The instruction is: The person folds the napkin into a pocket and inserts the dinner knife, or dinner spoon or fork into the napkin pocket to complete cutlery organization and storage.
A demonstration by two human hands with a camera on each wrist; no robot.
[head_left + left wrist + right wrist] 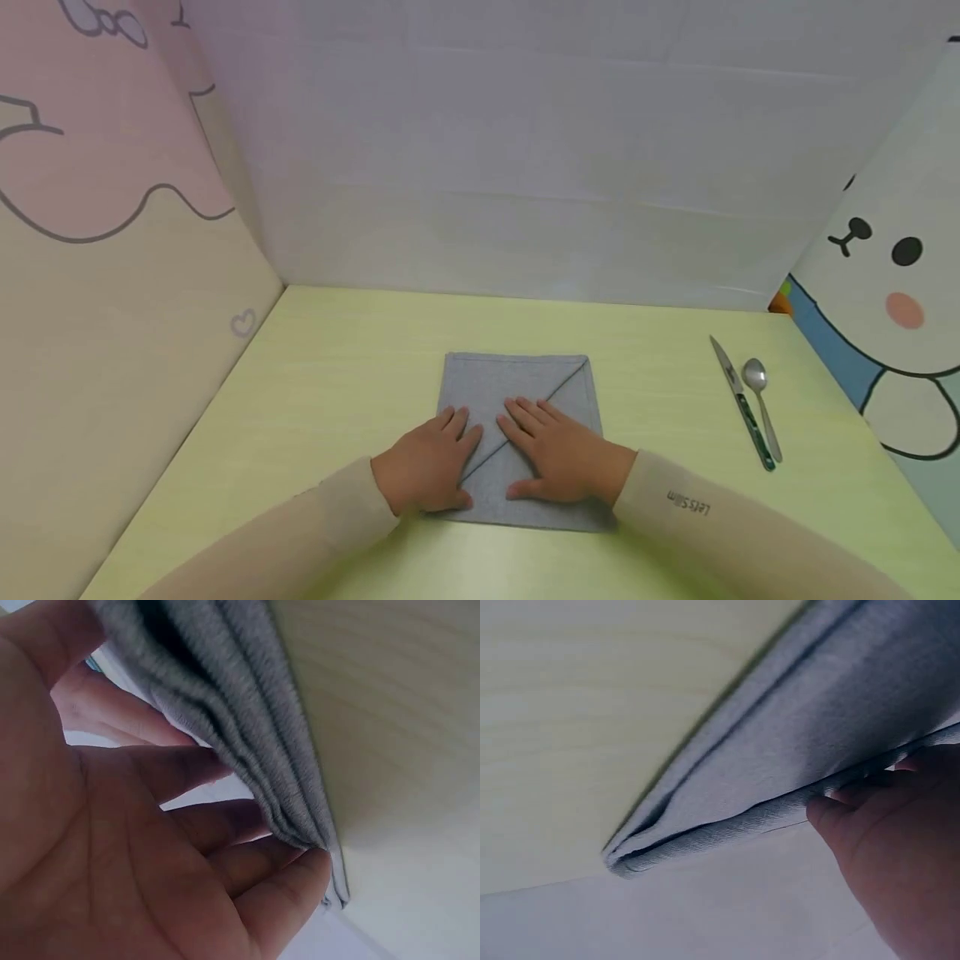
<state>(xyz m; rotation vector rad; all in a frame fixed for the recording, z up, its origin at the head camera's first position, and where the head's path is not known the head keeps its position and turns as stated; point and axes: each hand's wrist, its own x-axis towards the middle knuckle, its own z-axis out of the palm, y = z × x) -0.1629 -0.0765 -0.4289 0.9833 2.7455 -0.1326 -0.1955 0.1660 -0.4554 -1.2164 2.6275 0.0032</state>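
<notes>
A grey cloth napkin (491, 379), folded into a square, lies on the table with a diagonal fold edge running across its top. My left hand (429, 463) rests on its left side, fingers extended. On the right half, my right hand (561, 454) lies flat with the fingers spread across the diagonal edge. The left wrist view shows stacked layers of the napkin (251, 705) side-on, with the fingers of the left hand (127, 825) touching them. Seen from the right wrist, the napkin (757, 761) has a folded corner, and the right hand (904, 844) touches its upper layer.
A table knife (742, 404) with a dark green handle and a metal spoon (757, 383) lie side by side on the right of the pale yellow table (360, 358). White sheeting (525, 167) stands behind, and printed panels (97, 350) flank both sides.
</notes>
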